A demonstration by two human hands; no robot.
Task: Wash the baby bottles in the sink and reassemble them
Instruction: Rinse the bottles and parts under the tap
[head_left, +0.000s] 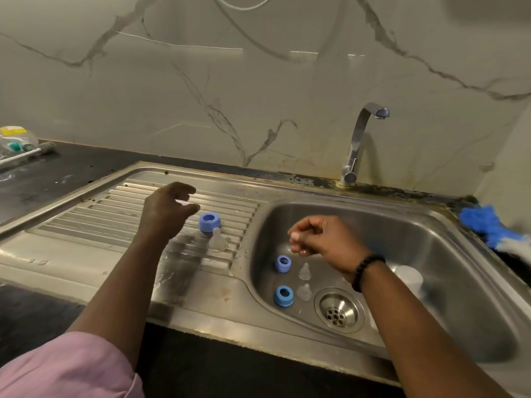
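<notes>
Steel sink (pixel 431 225) — right hand (pixel 319 239) curled above basin, grip unclear; left hand (pixel 166 208) loosely open over drainboard (pixel 86 225).

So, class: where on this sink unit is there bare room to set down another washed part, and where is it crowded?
Free: the ribbed drainboard left of the left hand, and the flat steel strip in front of it. Crowded: beside the blue ring and teat, and the basin floor around the drain.
</notes>
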